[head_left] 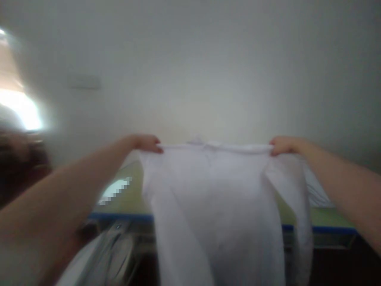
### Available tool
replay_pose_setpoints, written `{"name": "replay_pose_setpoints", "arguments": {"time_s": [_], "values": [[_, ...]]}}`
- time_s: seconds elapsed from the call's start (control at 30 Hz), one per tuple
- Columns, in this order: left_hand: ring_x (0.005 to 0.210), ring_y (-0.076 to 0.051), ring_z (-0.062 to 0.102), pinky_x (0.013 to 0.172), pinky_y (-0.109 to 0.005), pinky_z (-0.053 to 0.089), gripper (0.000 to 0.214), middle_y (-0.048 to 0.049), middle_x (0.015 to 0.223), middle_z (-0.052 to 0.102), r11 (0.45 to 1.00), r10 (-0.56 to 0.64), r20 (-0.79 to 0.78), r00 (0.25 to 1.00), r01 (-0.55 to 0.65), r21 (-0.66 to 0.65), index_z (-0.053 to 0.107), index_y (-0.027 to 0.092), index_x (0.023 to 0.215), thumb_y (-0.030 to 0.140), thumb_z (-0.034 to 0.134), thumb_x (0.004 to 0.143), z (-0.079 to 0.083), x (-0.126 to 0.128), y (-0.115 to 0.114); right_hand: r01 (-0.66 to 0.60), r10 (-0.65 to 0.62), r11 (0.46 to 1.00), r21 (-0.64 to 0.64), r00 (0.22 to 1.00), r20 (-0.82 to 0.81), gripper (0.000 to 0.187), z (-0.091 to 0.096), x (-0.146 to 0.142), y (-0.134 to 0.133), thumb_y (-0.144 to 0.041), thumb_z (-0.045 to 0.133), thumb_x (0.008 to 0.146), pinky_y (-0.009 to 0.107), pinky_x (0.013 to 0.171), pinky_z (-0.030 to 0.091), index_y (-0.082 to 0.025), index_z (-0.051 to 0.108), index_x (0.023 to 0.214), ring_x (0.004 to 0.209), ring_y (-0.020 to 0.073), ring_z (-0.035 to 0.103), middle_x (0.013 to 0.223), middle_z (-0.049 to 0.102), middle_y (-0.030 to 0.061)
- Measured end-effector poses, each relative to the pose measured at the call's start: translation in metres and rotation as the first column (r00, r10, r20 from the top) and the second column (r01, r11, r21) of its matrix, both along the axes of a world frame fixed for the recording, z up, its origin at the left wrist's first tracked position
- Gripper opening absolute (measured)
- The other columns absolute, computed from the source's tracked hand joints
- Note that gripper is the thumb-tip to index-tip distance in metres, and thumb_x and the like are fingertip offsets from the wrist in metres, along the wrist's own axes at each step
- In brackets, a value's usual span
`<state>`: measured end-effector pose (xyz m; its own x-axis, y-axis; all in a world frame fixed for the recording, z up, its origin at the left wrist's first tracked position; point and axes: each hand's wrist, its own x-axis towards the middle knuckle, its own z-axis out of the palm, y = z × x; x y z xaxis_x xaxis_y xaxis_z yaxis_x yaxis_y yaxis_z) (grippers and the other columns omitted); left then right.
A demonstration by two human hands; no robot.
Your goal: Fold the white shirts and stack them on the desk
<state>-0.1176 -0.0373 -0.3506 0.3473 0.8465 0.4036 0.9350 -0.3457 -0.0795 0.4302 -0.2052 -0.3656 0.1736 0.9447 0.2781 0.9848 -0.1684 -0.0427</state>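
Observation:
I hold a white garment [220, 198] stretched out in front of me at arm's length. My left hand [144, 143] pinches its top left corner and my right hand [284, 145] pinches its top right corner, both closed on the cloth. The garment hangs straight down from its top edge, with a sleeve-like flap drooping on the right. The picture is blurred, so finer detail of the cloth is lost.
Behind the garment stands a table with a yellow-green top [132, 198] and a blue front edge [119, 217]. More white cloth [315, 190] lies on it at the right. A pale wall [208, 79] fills the background; a bright window [20, 111] glares at left.

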Motion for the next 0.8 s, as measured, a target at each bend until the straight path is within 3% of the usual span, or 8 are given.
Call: {"name": "replay_pose_setpoints", "arguments": {"time_s": [0.07, 0.17, 0.3, 0.43, 0.53, 0.6, 0.73, 0.8], "values": [[0.094, -0.025, 0.06, 0.077, -0.027, 0.044, 0.064, -0.015, 0.106, 0.066, 0.994, -0.078, -0.067, 0.995, 0.073, -0.083, 0.066, 0.009, 0.101, 0.06, 0.059, 0.062, -0.02, 0.0, 0.045, 0.051, -0.045, 0.998, -0.028, 0.985, 0.169, 0.026, -0.002, -0.026, 0.039, -0.006, 0.062, 0.059, 0.027, 0.066, 0.046, -0.011, 0.073, 0.083, 0.077, 0.0226, 0.064, 0.084, 0.07, 0.0121], [0.089, -0.025, 0.062, 0.071, -0.027, 0.044, 0.061, -0.0148, 0.098, 0.068, 0.975, -0.104, -0.016, 0.994, 0.099, -0.198, 0.069, 0.012, 0.093, 0.064, 0.049, 0.068, -0.042, -0.012, 0.1, 0.103, -0.088, 0.992, -0.067, 0.974, 0.207, 0.025, -0.002, -0.054, 0.089, -0.006, 0.061, 0.057, 0.027, 0.068, 0.045, -0.011, 0.073, 0.078, 0.08, 0.0233, 0.064, 0.084, 0.069, 0.0132], [0.077, -0.023, 0.062, 0.064, -0.027, 0.043, 0.065, -0.0126, 0.081, 0.068, 0.941, -0.082, 0.128, 0.988, 0.119, -0.316, 0.069, 0.013, 0.077, 0.072, 0.043, 0.068, -0.062, -0.023, 0.145, 0.131, -0.114, 0.988, -0.084, 0.977, 0.182, 0.022, -0.013, -0.055, 0.135, -0.01, 0.06, 0.058, 0.024, 0.066, 0.043, -0.013, 0.073, 0.076, 0.08, 0.022, 0.064, 0.082, 0.069, 0.012], [0.071, -0.02, 0.061, 0.059, -0.026, 0.042, 0.062, -0.01, 0.078, 0.068, 0.903, -0.092, 0.35, 0.932, 0.227, -0.365, 0.068, 0.014, 0.078, 0.071, 0.043, 0.07, -0.054, -0.021, 0.171, 0.117, -0.108, 0.991, -0.065, 0.986, 0.128, 0.02, -0.015, -0.035, 0.164, -0.013, 0.057, 0.062, 0.023, 0.062, 0.041, -0.012, 0.071, 0.077, 0.076, 0.0202, 0.063, 0.079, 0.069, 0.0109], [0.077, -0.019, 0.061, 0.061, -0.024, 0.043, 0.061, -0.0092, 0.091, 0.068, 0.905, -0.147, 0.626, 0.765, 0.36, -0.227, 0.065, 0.015, 0.097, 0.066, 0.037, 0.078, -0.037, -0.013, 0.187, 0.094, -0.096, 0.995, 0.025, 0.991, 0.088, 0.026, -0.009, -0.019, 0.184, -0.019, 0.05, 0.072, 0.023, 0.063, 0.04, -0.012, 0.069, 0.087, 0.082, 0.0199, 0.061, 0.085, 0.068, 0.0097], [0.083, -0.018, 0.061, 0.064, -0.024, 0.044, 0.059, -0.0087, 0.098, 0.068, 0.913, -0.181, 0.707, 0.684, 0.384, -0.137, 0.063, 0.016, 0.105, 0.061, 0.034, 0.081, -0.037, -0.005, 0.195, 0.044, -0.044, 0.999, 0.018, 0.999, 0.012, 0.026, -0.014, -0.011, 0.196, -0.019, 0.049, 0.073, 0.023, 0.066, 0.041, -0.013, 0.069, 0.088, 0.087, 0.0212, 0.061, 0.087, 0.068, 0.0093], [0.075, -0.018, 0.061, 0.062, -0.023, 0.042, 0.04, -0.0062, 0.081, 0.069, 0.904, -0.107, 0.458, 0.883, 0.277, -0.325, 0.068, 0.017, 0.085, 0.052, 0.05, 0.074, -0.067, 0.008, 0.205, -0.082, 0.052, 0.972, -0.222, 0.989, -0.14, 0.019, -0.046, -0.005, 0.214, -0.007, 0.057, 0.055, 0.025, 0.068, 0.042, -0.015, 0.068, 0.068, 0.081, 0.0234, 0.062, 0.073, 0.068, 0.0058], [0.071, -0.018, 0.06, 0.06, -0.023, 0.041, 0.034, -0.0054, 0.076, 0.068, 0.89, -0.093, 0.334, 0.938, 0.229, -0.394, 0.067, 0.017, 0.077, 0.048, 0.052, 0.073, -0.083, 0.014, 0.209, -0.095, 0.054, 0.956, -0.279, 0.987, -0.151, 0.02, -0.058, -0.008, 0.221, -0.005, 0.056, 0.052, 0.026, 0.067, 0.044, -0.015, 0.068, 0.066, 0.075, 0.0226, 0.062, 0.069, 0.067, 0.004]]}}
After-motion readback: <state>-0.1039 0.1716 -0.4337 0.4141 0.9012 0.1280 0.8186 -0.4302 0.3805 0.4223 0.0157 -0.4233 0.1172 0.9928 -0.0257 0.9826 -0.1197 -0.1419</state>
